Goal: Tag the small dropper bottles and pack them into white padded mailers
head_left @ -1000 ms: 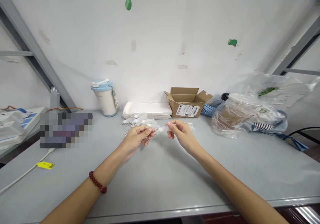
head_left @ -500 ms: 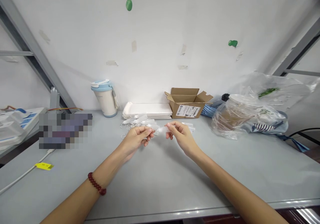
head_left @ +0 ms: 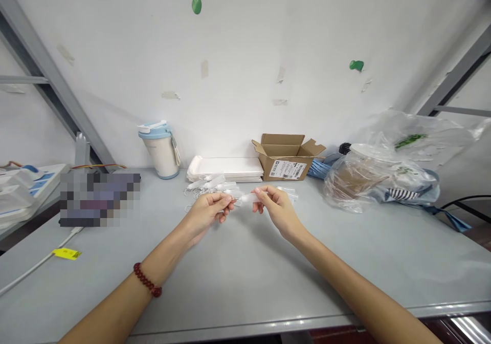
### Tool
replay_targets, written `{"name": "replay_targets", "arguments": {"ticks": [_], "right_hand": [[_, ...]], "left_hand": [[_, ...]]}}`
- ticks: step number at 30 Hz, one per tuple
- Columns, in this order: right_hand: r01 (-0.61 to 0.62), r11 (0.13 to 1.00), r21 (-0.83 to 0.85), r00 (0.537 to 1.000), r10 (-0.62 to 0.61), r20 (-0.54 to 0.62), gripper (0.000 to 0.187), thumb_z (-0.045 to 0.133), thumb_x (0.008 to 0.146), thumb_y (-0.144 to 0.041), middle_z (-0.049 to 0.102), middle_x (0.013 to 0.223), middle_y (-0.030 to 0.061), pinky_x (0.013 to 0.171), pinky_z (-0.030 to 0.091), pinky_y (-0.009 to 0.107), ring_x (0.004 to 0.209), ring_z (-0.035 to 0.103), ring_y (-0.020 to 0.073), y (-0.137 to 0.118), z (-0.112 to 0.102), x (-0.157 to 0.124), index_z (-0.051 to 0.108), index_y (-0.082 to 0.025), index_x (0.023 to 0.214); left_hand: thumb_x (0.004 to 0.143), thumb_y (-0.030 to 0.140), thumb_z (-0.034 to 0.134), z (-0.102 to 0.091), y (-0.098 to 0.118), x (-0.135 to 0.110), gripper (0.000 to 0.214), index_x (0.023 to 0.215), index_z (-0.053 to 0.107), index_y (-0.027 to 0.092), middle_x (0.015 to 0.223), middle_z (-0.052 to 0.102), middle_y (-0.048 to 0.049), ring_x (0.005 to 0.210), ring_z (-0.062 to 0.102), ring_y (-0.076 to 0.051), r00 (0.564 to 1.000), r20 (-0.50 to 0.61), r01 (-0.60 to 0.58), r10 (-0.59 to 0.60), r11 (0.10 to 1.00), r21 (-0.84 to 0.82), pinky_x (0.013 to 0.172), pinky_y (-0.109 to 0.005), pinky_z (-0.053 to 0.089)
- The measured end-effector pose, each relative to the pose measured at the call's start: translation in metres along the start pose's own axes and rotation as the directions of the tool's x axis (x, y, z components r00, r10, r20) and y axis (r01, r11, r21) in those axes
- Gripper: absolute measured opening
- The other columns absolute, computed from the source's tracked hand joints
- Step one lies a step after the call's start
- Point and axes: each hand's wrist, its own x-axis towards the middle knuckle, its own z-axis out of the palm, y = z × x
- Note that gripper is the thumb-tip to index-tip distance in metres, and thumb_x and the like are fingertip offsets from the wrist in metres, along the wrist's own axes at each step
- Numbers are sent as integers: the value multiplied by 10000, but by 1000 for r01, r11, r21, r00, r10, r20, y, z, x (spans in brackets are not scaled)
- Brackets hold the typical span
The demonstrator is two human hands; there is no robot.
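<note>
Piece (head_left: 247, 199), small + white, is btwn the two hands over the surface (head_left: 249, 282), narrow end twd L. R hand (head_left: 278, 208): grip closed, thumb + fingertips pinching its wide end. L hand (head_left: 209, 212): grip closed too, thumb vs index, on what looks like a thin strand (head_left: 237, 199) at the narrow end, too small to be sure. Best way, prob: R pinch light but firm so the piece doesn't twist, L fingertips close to the tip for fine ctrl, wrists steady, small moves, narrow end in plain sight. Looped white pieces (head_left: 215, 181) lie just behind L hand, so IMO keep the strand clear, loops cld snag
</note>
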Motion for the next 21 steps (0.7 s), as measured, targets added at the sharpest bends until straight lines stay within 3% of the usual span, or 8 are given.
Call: {"name": "replay_targets", "arguments": {"ticks": [21], "right_hand": [[17, 999, -50, 1000, -17, -8, 361, 520, 816, -541, 628, 599, 10, 568, 393, 259, 582, 534, 130, 1, 0, -1, 565, -184, 843]], "left_hand": [[727, 396, 689, -3, -3, 2, 281, 779, 669, 120, 743, 563, -37, 630, 455, -104, 1000, 15, 7, -7, 999, -45, 537, -238, 355]]}}
